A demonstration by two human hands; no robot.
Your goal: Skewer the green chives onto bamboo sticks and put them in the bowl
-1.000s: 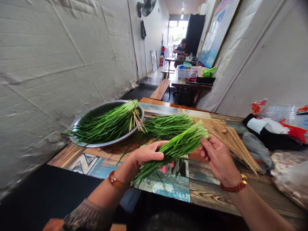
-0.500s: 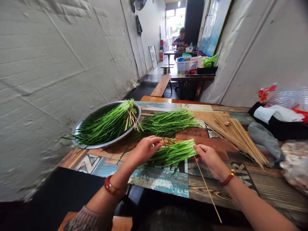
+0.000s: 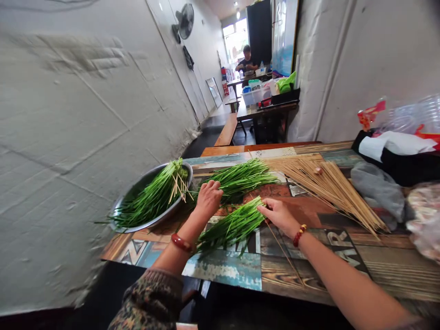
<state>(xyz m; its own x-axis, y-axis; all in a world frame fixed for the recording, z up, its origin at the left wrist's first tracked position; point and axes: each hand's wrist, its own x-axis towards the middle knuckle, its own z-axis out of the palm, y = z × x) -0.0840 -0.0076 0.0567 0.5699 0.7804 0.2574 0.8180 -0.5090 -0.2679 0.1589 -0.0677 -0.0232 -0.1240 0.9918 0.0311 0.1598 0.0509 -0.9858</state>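
Observation:
A bunch of green garlic chives lies on the wooden-patterned table, its pale cut ends toward my right hand. The fingers of that hand are closed at those ends, and a thin bamboo skewer slants from beneath them toward the table's front edge. My left hand is at the near left side of a second pile of chives, fingers curled together; whatever they pinch is hidden. To the left, a metal basin holds more chives with several skewers through their pale ends.
Many loose bamboo skewers are spread at the right of the table. Beyond them are a grey plastic bag and a bag of pale pieces. A white wall borders the left. Farther back, a person sits at another table.
My left hand has moved from above the near bunch to the farther pile, its fingers curling in. My right hand stays at the pale ends; the skewer's free end is lower. The view has shifted.

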